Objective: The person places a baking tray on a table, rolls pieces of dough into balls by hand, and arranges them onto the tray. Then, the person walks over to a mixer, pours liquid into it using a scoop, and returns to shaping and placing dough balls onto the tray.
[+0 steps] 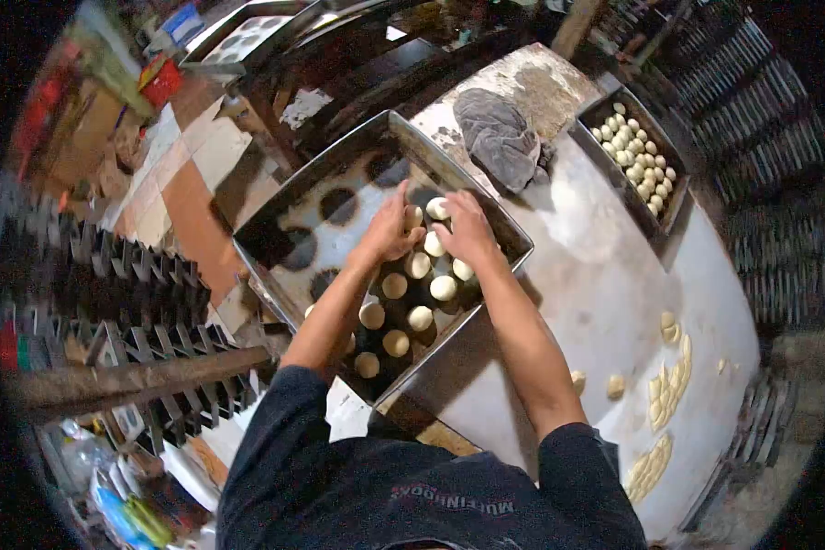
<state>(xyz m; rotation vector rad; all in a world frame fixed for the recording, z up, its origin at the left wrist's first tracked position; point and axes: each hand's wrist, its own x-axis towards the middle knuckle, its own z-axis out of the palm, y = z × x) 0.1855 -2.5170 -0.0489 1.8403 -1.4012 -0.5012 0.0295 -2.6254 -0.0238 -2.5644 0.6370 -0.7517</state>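
Observation:
Inside a large dark metal baking tray (275, 291), round pale dough balls (394, 286) stand in rows over its near right half. My left hand (392, 231) reaches in with fingers extended and thumb apart, beside a dough ball (413, 216) that it seems to touch. To its right, my right hand (470, 234) curls its fingers and thumb around another dough ball (438, 208). One more ball (434, 243) lies just below the right thumb. Parts of several balls are hidden behind my left forearm.
The tray rests partly on a floury table (577, 312). A smaller tray (666, 218) full of dough balls stands at the upper right, with a grey cloth (500, 137) left of it. Dough pieces (669, 383) lie at the right. Metal racks (147, 284) flank the left.

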